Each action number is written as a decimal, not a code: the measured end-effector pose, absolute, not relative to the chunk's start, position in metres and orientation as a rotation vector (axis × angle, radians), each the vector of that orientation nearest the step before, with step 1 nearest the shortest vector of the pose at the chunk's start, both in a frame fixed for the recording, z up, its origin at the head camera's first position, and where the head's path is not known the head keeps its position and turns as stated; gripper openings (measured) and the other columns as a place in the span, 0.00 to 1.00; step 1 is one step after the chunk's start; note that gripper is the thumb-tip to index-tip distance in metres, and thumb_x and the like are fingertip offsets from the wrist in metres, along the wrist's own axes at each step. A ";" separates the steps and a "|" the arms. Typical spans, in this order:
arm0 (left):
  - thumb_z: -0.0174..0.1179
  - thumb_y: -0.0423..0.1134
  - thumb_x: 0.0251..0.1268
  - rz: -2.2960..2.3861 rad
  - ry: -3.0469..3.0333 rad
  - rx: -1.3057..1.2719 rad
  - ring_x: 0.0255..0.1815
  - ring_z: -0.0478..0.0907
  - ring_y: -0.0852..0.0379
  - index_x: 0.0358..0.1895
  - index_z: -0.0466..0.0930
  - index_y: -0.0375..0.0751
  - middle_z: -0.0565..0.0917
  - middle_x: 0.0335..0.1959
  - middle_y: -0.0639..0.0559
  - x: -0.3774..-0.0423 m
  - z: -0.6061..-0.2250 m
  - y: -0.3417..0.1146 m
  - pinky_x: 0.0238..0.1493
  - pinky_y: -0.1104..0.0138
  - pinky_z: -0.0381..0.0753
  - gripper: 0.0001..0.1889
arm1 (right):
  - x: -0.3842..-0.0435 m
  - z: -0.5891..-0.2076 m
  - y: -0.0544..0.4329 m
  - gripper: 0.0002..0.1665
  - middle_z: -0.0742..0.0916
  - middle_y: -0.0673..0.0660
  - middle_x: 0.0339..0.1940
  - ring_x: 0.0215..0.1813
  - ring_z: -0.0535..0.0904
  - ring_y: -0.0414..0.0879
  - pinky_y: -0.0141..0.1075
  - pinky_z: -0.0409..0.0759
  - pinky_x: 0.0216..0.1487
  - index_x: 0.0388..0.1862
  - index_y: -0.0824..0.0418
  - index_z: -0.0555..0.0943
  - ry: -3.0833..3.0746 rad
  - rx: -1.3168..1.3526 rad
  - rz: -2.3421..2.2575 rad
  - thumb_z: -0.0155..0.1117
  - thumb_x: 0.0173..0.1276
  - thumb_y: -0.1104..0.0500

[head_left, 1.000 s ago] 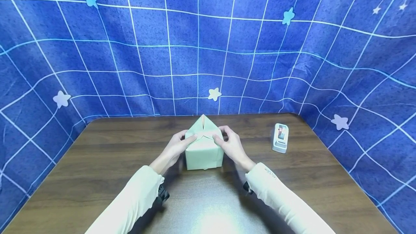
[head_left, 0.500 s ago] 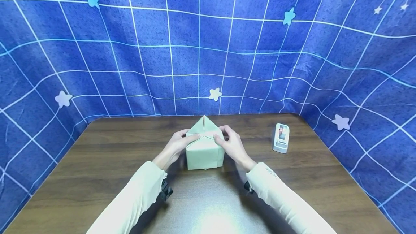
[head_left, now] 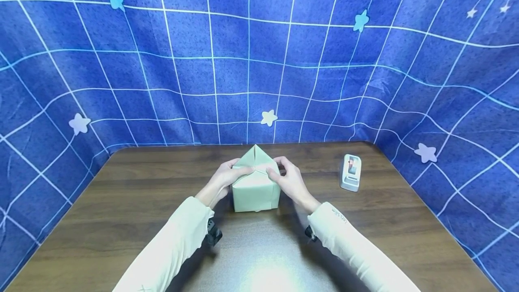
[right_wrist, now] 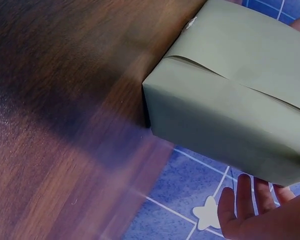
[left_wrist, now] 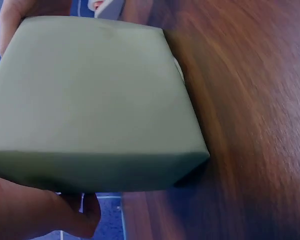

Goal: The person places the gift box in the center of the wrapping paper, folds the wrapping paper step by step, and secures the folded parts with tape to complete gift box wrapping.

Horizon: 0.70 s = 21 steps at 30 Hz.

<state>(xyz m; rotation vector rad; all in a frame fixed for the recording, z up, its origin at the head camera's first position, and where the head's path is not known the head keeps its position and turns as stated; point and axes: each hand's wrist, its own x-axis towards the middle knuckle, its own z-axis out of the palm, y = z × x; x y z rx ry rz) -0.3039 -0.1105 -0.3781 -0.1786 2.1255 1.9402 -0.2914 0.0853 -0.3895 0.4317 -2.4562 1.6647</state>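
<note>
A box wrapped in pale green paper [head_left: 256, 198] stands on the table, a pointed paper flap [head_left: 256, 154] rising at its far side. My left hand [head_left: 225, 177] holds its left side, the thumb lying across the folded paper on top. On the opposite side my right hand [head_left: 293, 183] grips the far right corner, its thumb pressing the top near the fold. The left wrist view shows a smooth paper face [left_wrist: 85, 90] close up. An overlapping paper edge runs along the box [right_wrist: 230, 115] in the right wrist view. The far-side fingers are partly hidden.
A white tape dispenser [head_left: 350, 173] stands on the right part of the brown wooden table [head_left: 154, 184]. Behind the table hangs a blue curtain [head_left: 227, 75] with white grid lines and stars.
My left thumb has slid to the right across the top of the box, and the left forearm has shifted right with it. The right hand and the box hold nearly still.
</note>
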 end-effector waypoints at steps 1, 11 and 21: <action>0.68 0.43 0.48 1.959 2.102 -0.189 0.34 0.79 0.57 0.53 0.74 0.48 0.81 0.40 0.50 -0.305 -0.379 -0.110 0.35 0.64 0.80 0.26 | -0.291 -0.390 0.085 0.15 0.82 0.53 0.42 0.47 0.77 0.45 0.38 0.76 0.48 0.46 0.57 0.76 -2.455 0.430 1.668 0.62 0.61 0.53; 0.59 0.39 0.59 2.068 2.003 0.002 0.35 0.76 0.60 0.57 0.71 0.42 0.79 0.39 0.53 -0.305 -0.386 -0.118 0.37 0.66 0.76 0.21 | -0.292 -0.392 0.085 0.15 0.82 0.52 0.42 0.46 0.76 0.44 0.38 0.75 0.48 0.45 0.55 0.76 -2.455 0.400 1.698 0.63 0.60 0.52; 0.54 0.36 0.62 2.072 1.979 0.087 0.36 0.74 0.61 0.57 0.70 0.39 0.78 0.36 0.57 -0.303 -0.385 -0.123 0.38 0.68 0.74 0.19 | -0.293 -0.392 0.085 0.16 0.83 0.56 0.42 0.42 0.78 0.47 0.37 0.77 0.45 0.46 0.57 0.76 -2.446 0.423 1.657 0.63 0.60 0.54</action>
